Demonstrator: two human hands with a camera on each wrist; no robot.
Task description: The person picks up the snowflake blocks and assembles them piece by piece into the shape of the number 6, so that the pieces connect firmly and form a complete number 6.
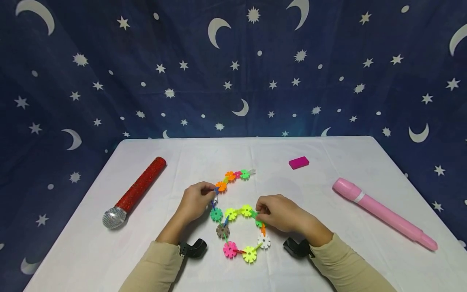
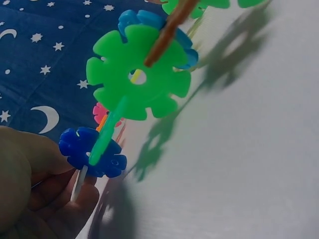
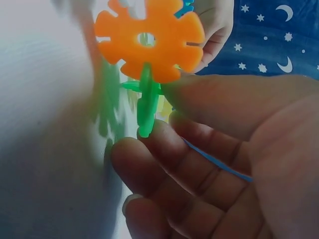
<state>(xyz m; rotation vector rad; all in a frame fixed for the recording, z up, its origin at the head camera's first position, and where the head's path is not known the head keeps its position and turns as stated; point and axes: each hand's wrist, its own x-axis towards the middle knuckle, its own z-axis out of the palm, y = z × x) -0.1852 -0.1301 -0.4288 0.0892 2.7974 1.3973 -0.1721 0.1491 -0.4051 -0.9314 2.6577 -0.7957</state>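
Note:
Notched plastic discs, linked edge to edge, form a chain shaped like a 6 on the white table (image 1: 306,271). My left hand (image 1: 195,200) pinches a blue disc (image 2: 82,149) on the chain's upper left side; a green disc (image 2: 139,74) looms large in the left wrist view. On the right side of the loop, my right hand (image 1: 281,211) pinches a green disc (image 3: 147,107) seen edge-on, with an orange disc (image 3: 149,40) joined to it. A white disc (image 1: 264,241) and a yellow disc (image 1: 249,254) belong to the lower loop.
At the left lies a red glittery microphone (image 1: 140,186) with a silver head. A pink marker-shaped object (image 1: 386,217) lies at the right. Farther back is a small magenta block (image 1: 298,163). Behind the table hangs a blue curtain (image 1: 197,97) with moons and stars.

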